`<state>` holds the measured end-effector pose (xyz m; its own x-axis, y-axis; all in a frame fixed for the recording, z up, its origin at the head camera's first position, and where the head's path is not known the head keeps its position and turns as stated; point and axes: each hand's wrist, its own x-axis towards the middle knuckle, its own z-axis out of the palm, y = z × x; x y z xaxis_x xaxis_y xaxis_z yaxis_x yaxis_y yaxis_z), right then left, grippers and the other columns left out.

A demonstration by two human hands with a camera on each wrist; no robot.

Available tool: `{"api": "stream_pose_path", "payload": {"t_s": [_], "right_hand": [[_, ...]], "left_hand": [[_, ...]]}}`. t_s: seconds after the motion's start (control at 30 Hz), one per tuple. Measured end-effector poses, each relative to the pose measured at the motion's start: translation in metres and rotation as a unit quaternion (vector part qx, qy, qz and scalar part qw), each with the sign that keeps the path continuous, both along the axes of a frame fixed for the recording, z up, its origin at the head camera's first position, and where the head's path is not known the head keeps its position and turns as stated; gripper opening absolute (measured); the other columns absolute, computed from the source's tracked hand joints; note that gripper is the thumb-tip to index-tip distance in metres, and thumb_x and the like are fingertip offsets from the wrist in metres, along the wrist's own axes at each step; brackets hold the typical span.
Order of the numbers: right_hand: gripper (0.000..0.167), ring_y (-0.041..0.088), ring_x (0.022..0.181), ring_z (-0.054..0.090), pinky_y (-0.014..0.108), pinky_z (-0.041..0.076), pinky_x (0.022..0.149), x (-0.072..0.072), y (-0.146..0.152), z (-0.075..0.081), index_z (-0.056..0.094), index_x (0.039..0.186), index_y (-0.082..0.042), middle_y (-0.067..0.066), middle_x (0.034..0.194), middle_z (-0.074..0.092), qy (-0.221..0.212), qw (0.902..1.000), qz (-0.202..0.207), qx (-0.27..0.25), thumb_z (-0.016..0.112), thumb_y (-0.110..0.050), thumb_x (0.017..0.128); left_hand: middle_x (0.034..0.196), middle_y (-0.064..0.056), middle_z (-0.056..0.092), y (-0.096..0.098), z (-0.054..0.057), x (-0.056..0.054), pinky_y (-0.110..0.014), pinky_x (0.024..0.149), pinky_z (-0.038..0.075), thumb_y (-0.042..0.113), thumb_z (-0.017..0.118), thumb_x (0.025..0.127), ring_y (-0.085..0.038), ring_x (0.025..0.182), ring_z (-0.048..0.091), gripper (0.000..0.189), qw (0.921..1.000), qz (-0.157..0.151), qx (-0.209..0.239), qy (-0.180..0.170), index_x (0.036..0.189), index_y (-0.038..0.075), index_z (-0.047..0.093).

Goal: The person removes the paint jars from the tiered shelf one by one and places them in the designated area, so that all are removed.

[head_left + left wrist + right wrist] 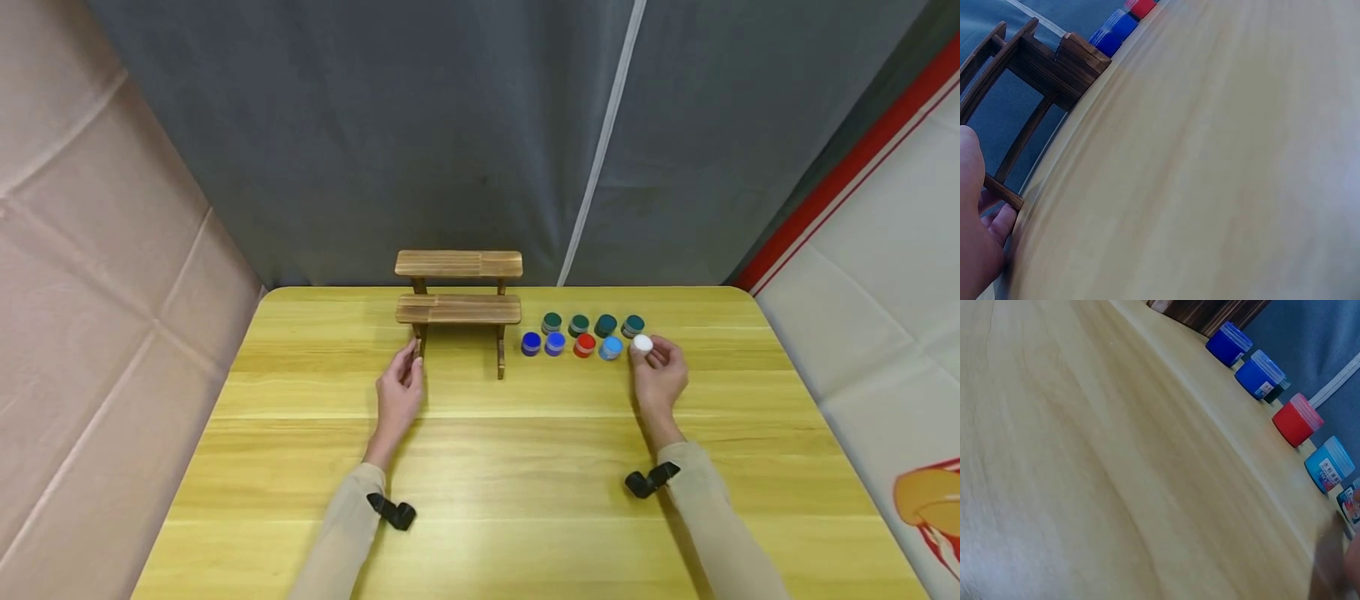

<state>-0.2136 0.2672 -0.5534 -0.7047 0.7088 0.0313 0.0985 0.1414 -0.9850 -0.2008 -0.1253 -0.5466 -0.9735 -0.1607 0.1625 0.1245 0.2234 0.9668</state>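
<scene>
A two-tier brown wooden stand [459,309] stands at the back of the table. My left hand [399,394] grips the foot of its left leg between thumb and fingers; in the left wrist view the fingertips curl behind that foot [1005,191]. To the right, my right hand [660,377] pinches a small paint jar with a white lid [642,343] at the end of the front row. Beside it in that row are a light blue jar [611,348], a red jar [584,346] and two blue jars [543,343]. Only a bit of the right hand shows in the right wrist view.
Behind the front row stand several dark green and teal jars [579,325]. A grey curtain [480,150] hangs right behind the table's back edge. The wooden tabletop [510,475] extends toward me, and pale walls flank it on both sides.
</scene>
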Motion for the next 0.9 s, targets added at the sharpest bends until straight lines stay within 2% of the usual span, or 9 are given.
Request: {"api": "stream_pose_path", "payload": {"t_s": [0.13,0.33,0.47,0.67,0.8,0.9], "right_hand": [[0.038,0.011,0.104,0.06,0.023,0.057,0.1,0.0,0.0,-0.005,0.061,0.124,0.003,0.007,0.116,0.063,-0.009,0.9996,0.011,0.024,0.074,-0.004,0.089],[0.04,0.022,0.114,0.06,0.026,0.055,0.103,0.0,0.0,-0.009,0.057,0.129,0.005,0.018,0.126,0.062,-0.017,0.9972,0.037,0.063,0.07,-0.004,0.092],[0.042,0.027,0.118,0.059,0.032,0.054,0.107,0.001,0.002,-0.009,0.056,0.131,0.004,0.02,0.13,0.062,-0.026,0.9957,0.047,0.076,0.069,-0.005,0.092],[0.049,0.03,0.123,0.056,0.042,0.049,0.113,0.005,0.003,-0.002,0.053,0.139,-0.001,0.019,0.136,0.058,-0.038,0.9936,0.066,0.083,0.068,-0.009,0.093],[0.054,0.032,0.128,0.052,0.046,0.045,0.116,0.008,0.0,0.01,0.051,0.142,-0.003,0.02,0.14,0.054,-0.038,0.9902,0.086,0.103,0.069,-0.014,0.093],[0.057,0.037,0.131,0.048,0.051,0.042,0.116,0.009,-0.004,0.021,0.05,0.144,-0.002,0.023,0.142,0.05,-0.034,0.9822,0.11,0.148,0.069,-0.016,0.093]], "left_hand": [[0.142,-0.027,0.056,-0.004,-0.019,-0.008,-0.027,0.105,0.053,0.003,0.054,0.103,-0.039,0.13,0.059,0.042,1.0,-0.002,0.003,-0.006,0.145,0.0,0.052],[0.138,-0.022,0.062,-0.006,-0.026,-0.01,-0.02,0.101,0.055,0.008,0.058,0.103,-0.034,0.127,0.062,0.04,0.9998,0.008,0.011,0.013,0.142,0.007,0.058],[0.138,-0.021,0.062,-0.006,-0.025,-0.01,-0.02,0.102,0.055,0.009,0.057,0.103,-0.034,0.127,0.062,0.04,0.9999,0.005,0.008,0.013,0.143,0.009,0.057],[0.151,-0.017,0.052,-0.012,-0.022,-0.007,-0.034,0.114,0.049,0.016,0.053,0.106,-0.033,0.137,0.053,0.049,0.9997,-0.021,-0.008,-0.004,0.153,0.012,0.043],[0.157,-0.015,0.044,-0.021,-0.013,-0.002,-0.046,0.121,0.043,0.024,0.047,0.108,-0.034,0.143,0.047,0.053,0.9985,-0.043,-0.033,-0.009,0.158,0.013,0.032],[0.16,-0.018,0.039,-0.03,-0.005,0.0,-0.052,0.123,0.039,0.029,0.042,0.11,-0.037,0.145,0.043,0.055,0.9957,-0.058,-0.072,-0.004,0.16,0.011,0.027]]}}
